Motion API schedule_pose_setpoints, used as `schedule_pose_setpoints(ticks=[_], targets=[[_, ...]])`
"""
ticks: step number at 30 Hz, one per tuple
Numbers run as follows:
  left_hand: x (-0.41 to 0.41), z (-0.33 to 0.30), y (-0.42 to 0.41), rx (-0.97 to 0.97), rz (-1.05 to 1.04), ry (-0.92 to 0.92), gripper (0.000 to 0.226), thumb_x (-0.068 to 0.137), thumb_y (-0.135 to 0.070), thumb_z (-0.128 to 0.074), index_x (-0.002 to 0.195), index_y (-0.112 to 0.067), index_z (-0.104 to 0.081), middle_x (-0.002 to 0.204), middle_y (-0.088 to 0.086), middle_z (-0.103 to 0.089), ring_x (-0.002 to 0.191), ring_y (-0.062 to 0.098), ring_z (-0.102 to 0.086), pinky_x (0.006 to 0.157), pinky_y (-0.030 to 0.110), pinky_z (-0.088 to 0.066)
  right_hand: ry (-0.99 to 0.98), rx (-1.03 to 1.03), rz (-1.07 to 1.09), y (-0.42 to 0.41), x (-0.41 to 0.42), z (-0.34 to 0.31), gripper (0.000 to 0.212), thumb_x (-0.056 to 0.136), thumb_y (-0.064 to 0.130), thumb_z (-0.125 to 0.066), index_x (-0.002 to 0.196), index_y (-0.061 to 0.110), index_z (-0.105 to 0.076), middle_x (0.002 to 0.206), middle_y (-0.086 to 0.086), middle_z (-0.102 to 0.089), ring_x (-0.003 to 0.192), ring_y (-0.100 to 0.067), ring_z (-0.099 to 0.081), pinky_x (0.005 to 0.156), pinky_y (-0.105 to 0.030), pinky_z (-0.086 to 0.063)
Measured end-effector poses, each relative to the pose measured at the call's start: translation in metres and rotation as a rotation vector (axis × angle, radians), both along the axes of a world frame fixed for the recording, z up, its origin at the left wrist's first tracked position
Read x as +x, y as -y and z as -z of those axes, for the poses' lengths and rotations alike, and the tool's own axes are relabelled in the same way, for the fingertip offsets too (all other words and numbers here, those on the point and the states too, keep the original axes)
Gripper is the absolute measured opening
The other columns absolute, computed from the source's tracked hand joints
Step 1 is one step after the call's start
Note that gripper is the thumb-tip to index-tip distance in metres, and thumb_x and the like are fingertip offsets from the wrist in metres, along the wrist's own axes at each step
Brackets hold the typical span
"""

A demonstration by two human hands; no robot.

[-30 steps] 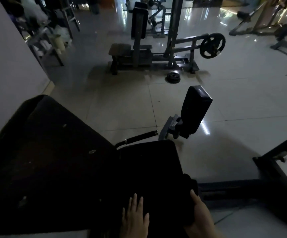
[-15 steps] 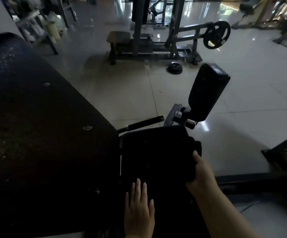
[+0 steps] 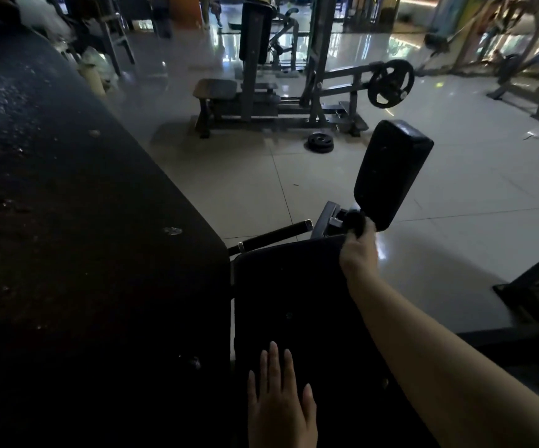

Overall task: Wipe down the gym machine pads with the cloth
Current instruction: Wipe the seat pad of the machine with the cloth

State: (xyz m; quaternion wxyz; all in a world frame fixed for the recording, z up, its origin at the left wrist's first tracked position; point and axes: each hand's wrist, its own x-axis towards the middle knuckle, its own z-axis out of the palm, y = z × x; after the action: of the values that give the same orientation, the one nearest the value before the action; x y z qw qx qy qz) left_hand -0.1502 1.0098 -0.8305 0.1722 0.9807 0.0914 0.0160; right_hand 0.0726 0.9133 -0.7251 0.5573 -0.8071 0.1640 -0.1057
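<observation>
Two hands: left hand [image 3: 281, 402] flat on the seat pad [image 3: 294, 302]; right hand [image 3: 358, 250] grips a dark cloth [image 3: 355, 221] at one o'clock. No readable writing.

The scene is seen from one head-worn wide-angle view, aimed forward and down. The seat pad [image 3: 294, 286] and both forearms are caught close at the bottom edge, while the tiled floor [image 3: 455, 176] is shown stretching beyond.

Loose weight plate [image 3: 320, 142] on the glossy tiled floor [image 3: 455, 176], beside a plate-loaded lever machine [image 3: 294, 101].
</observation>
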Motion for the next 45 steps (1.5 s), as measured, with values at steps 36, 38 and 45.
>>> schedule_pose_setpoints(ticks=[36,38,45], targets=[[-0.008,-0.007,0.002,-0.02,0.084,-0.039,0.061,0.09,-0.055,-0.028,0.143,-0.026,-0.038,0.153,0.0,-0.029,0.138,0.02,-0.035,0.111,0.031,-0.02,-0.156,-0.769,-0.974,-0.066,-0.013,0.048,0.053,0.099,0.048,-0.019,0.149,0.032,-0.012,0.159,0.001,-0.004,0.146,-0.018,-0.002,0.117,-0.039,-0.004],[-0.004,-0.005,0.0,0.012,0.074,-0.051,0.062,0.09,-0.059,-0.025,0.143,-0.028,-0.036,0.152,-0.001,-0.031,0.135,0.019,-0.038,0.11,0.033,-0.026,-0.165,-0.886,-1.013,-0.052,-0.003,0.049,0.064,0.092,0.064,-0.014,0.148,0.036,-0.003,0.159,0.007,0.005,0.146,-0.015,0.005,0.118,-0.041,0.004],[-0.001,0.003,0.003,0.017,0.059,-0.084,0.068,0.074,-0.06,-0.04,0.131,-0.025,-0.046,0.137,0.0,-0.054,0.12,0.02,-0.056,0.097,0.035,-0.027,-0.084,-1.018,-0.89,-0.093,-0.024,0.067,0.069,0.09,0.066,-0.014,0.15,0.032,-0.005,0.159,0.002,0.009,0.145,-0.022,0.012,0.116,-0.043,0.007]])
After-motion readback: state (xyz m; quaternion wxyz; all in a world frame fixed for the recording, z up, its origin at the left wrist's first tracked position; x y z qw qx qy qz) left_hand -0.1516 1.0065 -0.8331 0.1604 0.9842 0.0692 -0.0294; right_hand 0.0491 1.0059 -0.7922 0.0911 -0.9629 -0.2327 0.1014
